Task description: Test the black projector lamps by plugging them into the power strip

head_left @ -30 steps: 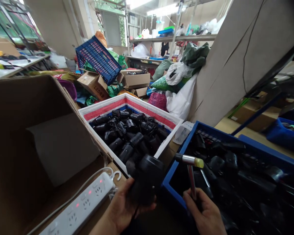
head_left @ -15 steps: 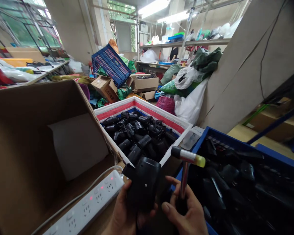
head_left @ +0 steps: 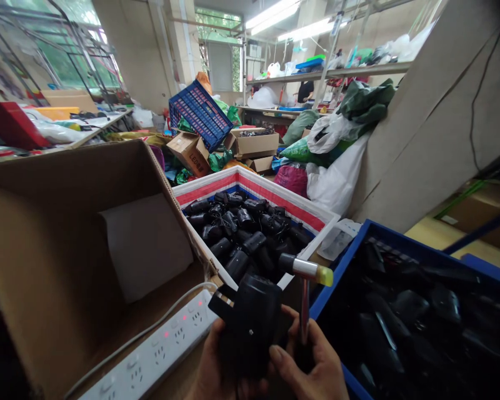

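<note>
The tilted cardboard box (head_left: 186,151) reads "LED" — the characters after it are blurred.

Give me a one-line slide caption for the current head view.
Left hand holding a black part, right hand gripping a hammer, near a blue crate.

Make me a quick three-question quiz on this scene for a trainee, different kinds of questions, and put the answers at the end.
1. Multiple choice: what does the right hand hold?
A) a screwdriver
B) a hammer
C) a pair of scissors

2. True or false: the left hand is empty.

3. Count: how many red lights glow on the white power strip?

Key
1. B. Its head has a dark face on one end and a yellow one on the other.
2. False. The left hand holds a black part.
3. Three.
</note>
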`<move>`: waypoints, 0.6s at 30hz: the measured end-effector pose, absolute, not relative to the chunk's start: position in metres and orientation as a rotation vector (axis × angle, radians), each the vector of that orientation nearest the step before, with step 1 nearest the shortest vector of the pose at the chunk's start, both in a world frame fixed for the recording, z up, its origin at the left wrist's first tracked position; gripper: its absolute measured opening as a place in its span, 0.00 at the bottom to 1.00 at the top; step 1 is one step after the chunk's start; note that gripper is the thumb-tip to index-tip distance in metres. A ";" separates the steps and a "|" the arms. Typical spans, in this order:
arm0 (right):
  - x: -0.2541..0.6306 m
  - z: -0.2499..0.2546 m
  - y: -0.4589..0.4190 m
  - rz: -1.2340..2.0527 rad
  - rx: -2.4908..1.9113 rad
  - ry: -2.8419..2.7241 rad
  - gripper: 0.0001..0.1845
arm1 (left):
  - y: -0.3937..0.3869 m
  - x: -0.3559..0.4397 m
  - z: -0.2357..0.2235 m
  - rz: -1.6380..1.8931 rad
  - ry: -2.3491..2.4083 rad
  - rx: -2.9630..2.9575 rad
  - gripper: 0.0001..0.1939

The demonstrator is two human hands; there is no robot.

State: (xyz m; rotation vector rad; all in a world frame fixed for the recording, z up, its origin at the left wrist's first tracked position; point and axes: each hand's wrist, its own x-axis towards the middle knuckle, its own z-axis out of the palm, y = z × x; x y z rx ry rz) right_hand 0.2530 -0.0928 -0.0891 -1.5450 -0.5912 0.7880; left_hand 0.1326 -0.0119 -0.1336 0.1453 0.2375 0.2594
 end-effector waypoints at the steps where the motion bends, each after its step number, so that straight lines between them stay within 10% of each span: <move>1: 0.253 -0.091 -0.093 0.796 -1.547 -0.591 0.30 | -0.012 0.131 -0.132 0.266 0.250 0.152 0.31; 18: 0.277 -0.091 -0.096 0.921 -1.491 -0.730 0.30 | -0.012 0.129 -0.129 0.232 0.342 0.201 0.36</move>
